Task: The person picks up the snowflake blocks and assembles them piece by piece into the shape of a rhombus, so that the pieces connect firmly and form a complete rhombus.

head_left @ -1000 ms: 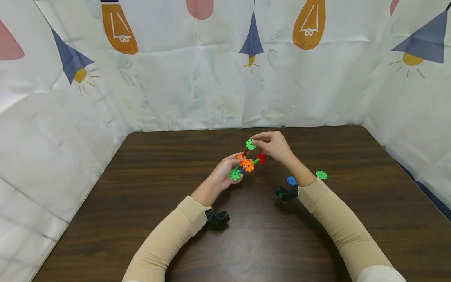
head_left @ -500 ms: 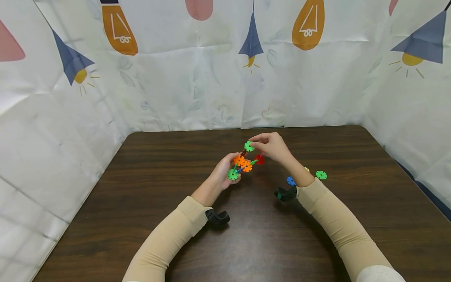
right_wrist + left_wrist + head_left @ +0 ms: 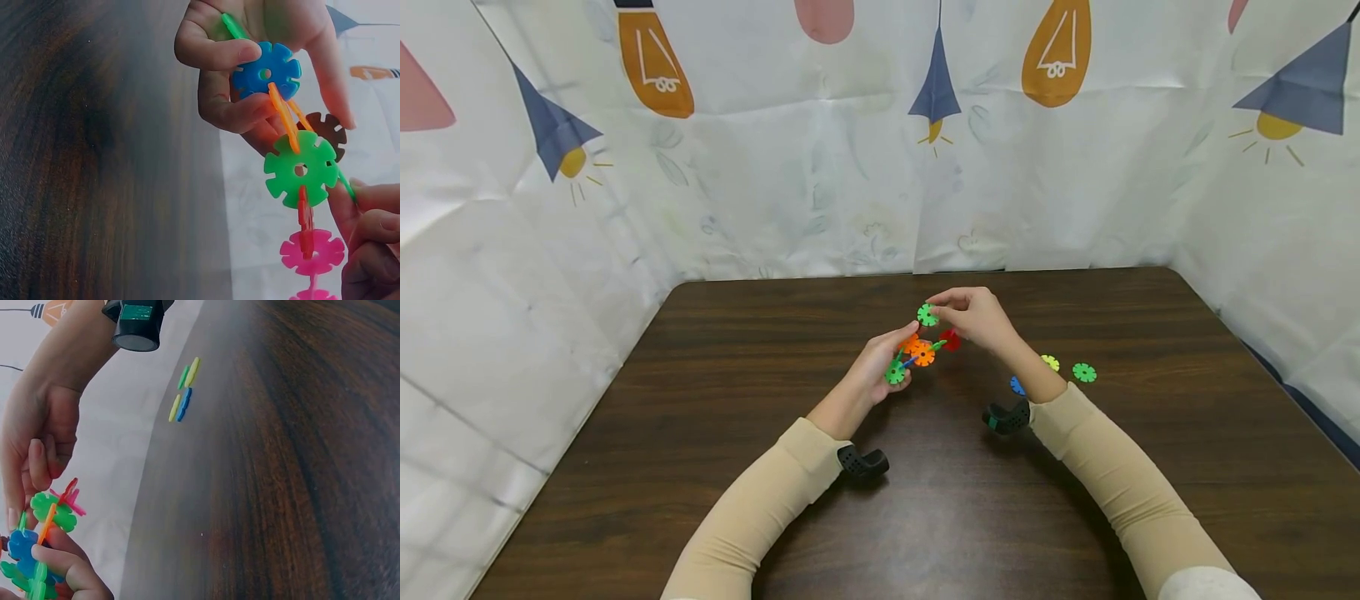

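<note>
A: What is in the room?

B: A white cloth (image 3: 737, 208) with lamps on it hangs behind a dark brown table (image 3: 700, 417).

A: Where is the toy?

B: The disc chain (image 3: 922, 354) is held up over the table, between two hands. It is flat discs of many colours, stuck together at their slots.

A: What do the hands do?

B: The left hand (image 3: 874, 367) grips the chain, with fingertips on a blue disc (image 3: 267, 69). The right hand (image 3: 976, 315) pinches a green disc (image 3: 927, 315) at the chain's far side. That one seems to meet a brown disc (image 3: 325, 134), but I can't tell how deep it sits.

A: Is it heavy?

B: I think it is light, like thin, stiff plastic, and a bit slippery. The joints look like the weak spots. I would hold the flat faces close to a joint. The pink discs (image 3: 312, 252) could wobble, since no hand is on them.

A: What is around it?

B: Right of the chain lie two loose yellow discs (image 3: 193, 372), a loose green disc (image 3: 1084, 372) and a loose blue disc (image 3: 184, 404). Tan sleeves (image 3: 760, 508) come from the near side of the chain.
</note>
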### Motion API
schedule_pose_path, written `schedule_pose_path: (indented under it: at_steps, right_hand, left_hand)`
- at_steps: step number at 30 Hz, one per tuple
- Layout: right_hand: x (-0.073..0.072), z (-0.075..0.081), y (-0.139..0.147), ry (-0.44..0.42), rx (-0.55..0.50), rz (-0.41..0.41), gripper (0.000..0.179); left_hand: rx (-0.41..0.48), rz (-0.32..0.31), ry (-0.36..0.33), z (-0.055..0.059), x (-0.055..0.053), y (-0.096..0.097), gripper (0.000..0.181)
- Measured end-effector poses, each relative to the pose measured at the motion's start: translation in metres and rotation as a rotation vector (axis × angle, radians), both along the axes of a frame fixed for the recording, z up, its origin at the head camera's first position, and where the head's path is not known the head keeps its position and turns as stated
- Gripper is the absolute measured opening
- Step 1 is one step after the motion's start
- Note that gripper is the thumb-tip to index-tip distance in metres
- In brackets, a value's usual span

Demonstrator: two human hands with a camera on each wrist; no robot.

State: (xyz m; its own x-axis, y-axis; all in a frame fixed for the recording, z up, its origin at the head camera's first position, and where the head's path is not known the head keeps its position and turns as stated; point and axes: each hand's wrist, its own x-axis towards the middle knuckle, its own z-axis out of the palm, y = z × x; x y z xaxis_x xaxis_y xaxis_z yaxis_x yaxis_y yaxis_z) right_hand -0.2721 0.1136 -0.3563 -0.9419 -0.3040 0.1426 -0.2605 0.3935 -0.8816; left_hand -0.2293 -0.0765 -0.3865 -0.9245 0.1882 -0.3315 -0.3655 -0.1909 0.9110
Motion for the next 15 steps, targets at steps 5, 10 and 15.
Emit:
schedule_pose_path:
  at_steps: [5,10,15]
  right_hand:
    - [0.0013,-0.0015,-0.0009,-0.002,-0.024,-0.005,0.022]
    - [0.0028,-0.0015,-0.0012,-0.053,-0.084,-0.014,0.024]
    - [0.0047,-0.0004,-0.0015,-0.093,-0.116,-0.030,0.025]
  left_hand:
    - [-0.015,0.007,0.020,-0.0002,0.0009,0.0004,0.051]
    - [0.002,0.021,0.024,0.0014,0.0024,0.0021,0.049]
    - [0.013,0.026,0.027,0.0026,0.0037,0.0034,0.048]
